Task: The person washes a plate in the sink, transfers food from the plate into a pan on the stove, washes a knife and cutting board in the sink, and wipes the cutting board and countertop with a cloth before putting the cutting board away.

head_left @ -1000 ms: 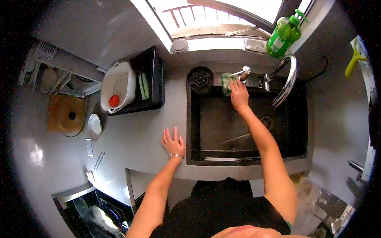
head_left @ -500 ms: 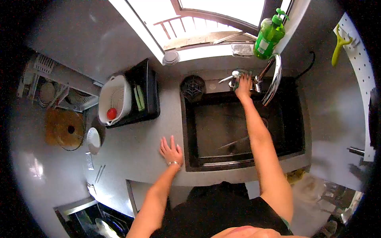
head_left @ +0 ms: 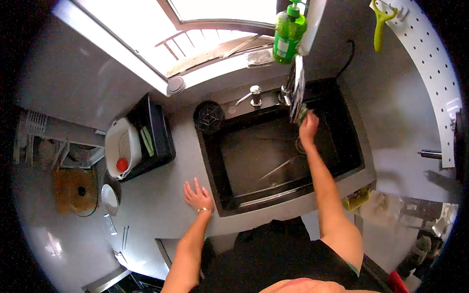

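My right hand (head_left: 309,129) is over the right part of the dark sink (head_left: 264,161), just under the curved chrome faucet (head_left: 299,83). Its fingers are closed on a small greenish cloth-like piece (head_left: 303,113), mostly hidden by the hand and blurred, so its kind is unclear. My left hand (head_left: 198,197) lies flat on the grey counter left of the sink, fingers spread and holding nothing. Behind the sink's back edge stands a chrome soap dispenser (head_left: 255,95). A round black strainer (head_left: 209,116) with a web pattern sits at the back left corner.
A green pump bottle (head_left: 289,39) stands on the windowsill. Left on the counter are a white basket (head_left: 113,146) holding a red round item (head_left: 122,165), a black bin (head_left: 163,139), a white bowl (head_left: 110,199) and chopsticks (head_left: 125,238). A yellow-green peeler (head_left: 379,24) hangs at right.
My right hand has moved from beside the soap dispenser to under the faucet, over the sink. My left hand stays flat on the counter. The view has shifted and turned rightward.
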`<move>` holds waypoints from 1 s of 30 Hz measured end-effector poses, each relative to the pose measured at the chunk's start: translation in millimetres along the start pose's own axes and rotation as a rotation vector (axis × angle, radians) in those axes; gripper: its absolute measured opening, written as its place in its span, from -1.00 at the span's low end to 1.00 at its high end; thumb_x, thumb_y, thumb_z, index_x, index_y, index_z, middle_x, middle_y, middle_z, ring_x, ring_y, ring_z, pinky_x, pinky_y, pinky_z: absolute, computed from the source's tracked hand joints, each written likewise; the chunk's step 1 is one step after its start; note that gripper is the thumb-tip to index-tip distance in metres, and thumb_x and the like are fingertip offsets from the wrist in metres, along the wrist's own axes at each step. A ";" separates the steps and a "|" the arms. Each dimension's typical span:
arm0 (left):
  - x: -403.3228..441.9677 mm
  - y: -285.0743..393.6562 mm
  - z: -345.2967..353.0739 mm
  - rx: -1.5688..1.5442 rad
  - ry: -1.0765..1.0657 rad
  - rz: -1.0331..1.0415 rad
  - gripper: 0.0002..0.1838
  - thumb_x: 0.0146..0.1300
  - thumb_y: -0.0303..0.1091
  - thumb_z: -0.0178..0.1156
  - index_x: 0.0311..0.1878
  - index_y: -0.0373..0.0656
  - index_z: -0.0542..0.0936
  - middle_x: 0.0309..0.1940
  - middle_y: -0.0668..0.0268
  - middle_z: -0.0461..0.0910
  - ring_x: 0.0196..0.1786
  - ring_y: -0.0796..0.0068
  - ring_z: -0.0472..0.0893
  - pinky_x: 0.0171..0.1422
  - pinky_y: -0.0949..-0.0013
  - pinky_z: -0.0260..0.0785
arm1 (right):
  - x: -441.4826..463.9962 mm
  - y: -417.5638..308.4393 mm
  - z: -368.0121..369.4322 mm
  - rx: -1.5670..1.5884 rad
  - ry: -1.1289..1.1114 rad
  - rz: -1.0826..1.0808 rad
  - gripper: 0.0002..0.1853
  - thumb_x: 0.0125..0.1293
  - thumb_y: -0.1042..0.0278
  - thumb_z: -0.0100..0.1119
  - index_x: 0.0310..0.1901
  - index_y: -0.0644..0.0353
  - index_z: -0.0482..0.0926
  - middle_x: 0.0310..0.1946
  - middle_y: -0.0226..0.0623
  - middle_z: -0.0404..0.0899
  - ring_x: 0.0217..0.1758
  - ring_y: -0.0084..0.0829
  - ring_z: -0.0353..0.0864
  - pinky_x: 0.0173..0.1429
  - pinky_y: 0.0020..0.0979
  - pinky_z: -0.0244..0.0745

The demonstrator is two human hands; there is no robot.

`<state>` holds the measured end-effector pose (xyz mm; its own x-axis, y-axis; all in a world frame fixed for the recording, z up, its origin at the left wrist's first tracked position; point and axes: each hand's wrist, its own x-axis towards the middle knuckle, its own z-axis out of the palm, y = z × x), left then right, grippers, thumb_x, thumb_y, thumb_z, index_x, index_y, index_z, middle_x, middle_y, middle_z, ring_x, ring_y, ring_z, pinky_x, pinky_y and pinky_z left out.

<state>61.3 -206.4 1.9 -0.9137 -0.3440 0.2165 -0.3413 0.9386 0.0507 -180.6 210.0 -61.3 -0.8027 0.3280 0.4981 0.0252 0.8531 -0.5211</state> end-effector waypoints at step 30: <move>0.4 9.4 -1.8 0.036 -0.063 0.006 -0.45 0.16 -0.30 -0.05 0.29 -0.01 0.25 0.28 0.02 0.12 0.31 -0.03 0.12 0.35 0.00 -0.06 | 142.8 13.3 102.4 -0.074 -0.179 -0.148 -0.71 0.02 0.52 0.06 -0.16 0.19 0.58 -0.12 -0.10 0.52 0.02 -0.13 0.41 0.09 -0.22 0.32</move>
<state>58.1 -197.7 4.2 -0.9274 -0.3404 0.1549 -0.3424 0.9394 0.0144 -355.9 226.6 -68.1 -0.8934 0.1262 0.4313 -0.0621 0.9159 -0.3966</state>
